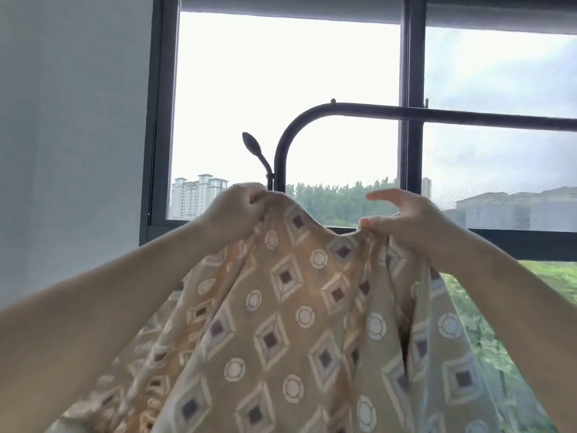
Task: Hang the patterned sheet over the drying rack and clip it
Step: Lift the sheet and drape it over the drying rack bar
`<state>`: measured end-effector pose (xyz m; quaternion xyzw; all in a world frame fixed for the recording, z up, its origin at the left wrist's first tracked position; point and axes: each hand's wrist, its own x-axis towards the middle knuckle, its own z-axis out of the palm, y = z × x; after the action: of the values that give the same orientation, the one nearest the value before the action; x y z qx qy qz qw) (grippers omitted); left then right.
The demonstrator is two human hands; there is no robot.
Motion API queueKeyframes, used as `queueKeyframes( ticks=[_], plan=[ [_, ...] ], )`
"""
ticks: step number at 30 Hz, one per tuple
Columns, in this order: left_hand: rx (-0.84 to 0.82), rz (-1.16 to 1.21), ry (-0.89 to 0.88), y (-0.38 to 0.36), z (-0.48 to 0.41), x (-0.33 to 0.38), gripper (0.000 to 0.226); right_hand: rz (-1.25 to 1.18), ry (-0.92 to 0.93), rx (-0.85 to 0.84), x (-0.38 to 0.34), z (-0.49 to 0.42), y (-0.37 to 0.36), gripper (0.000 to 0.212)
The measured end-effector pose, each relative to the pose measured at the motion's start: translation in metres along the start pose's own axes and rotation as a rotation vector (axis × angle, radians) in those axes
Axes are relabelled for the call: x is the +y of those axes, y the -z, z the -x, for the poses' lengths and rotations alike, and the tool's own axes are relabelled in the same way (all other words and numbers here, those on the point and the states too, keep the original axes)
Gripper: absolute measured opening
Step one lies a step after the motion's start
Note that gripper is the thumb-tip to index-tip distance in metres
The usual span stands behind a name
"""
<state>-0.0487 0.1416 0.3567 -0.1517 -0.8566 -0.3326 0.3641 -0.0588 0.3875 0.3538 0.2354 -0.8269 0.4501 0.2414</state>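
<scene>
From the head camera, the sheet [296, 307] hung below the rack's top bar [437, 114] without touching it. Its upper edge was held up in front of the bar's curved corner, and the rest fell out of the bottom of the view. The left hand [242, 207] was closed in a fist around a bunch of that edge, just below the bar's bend and beside the small knobbed hook [251, 143] on the upright. The right hand [402, 218] pinched the edge between thumb and lower fingers with its forefinger stretched loose, lower than the bar and under its straight run. Between the hands the edge sagged in a shallow dip. Behind the bar stood the dark window frame [413, 151]. No clips showed anywhere. To do this step well, I judged, the hands should spread further apart along the edge until it pulled straight, then rise above the bar and carry the cloth over it evenly — bunched fabric would likely slide back or dry in folds.
</scene>
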Motion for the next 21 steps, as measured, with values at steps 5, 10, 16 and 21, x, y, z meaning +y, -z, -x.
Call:
queueKeyframes(
  ticks=[5, 10, 16, 21],
  plan=[
    [0.034, -0.159, -0.252, 0.002, -0.030, 0.063, 0.037, -0.077, 0.008, -0.205, -0.031, -0.005, -0.021, 0.046],
    [0.053, -0.136, -0.267, -0.003, -0.035, 0.065, 0.046, -0.273, -0.045, -0.186, -0.032, -0.003, -0.021, 0.006],
    [-0.391, -0.070, 0.001, -0.011, -0.014, 0.034, 0.030, -0.172, 0.028, 0.241, -0.006, -0.015, -0.006, 0.026],
    [-0.468, 0.011, 0.122, -0.023, -0.003, 0.003, 0.018, -0.114, 0.002, 0.397, 0.022, -0.014, 0.009, 0.018]
  ],
)
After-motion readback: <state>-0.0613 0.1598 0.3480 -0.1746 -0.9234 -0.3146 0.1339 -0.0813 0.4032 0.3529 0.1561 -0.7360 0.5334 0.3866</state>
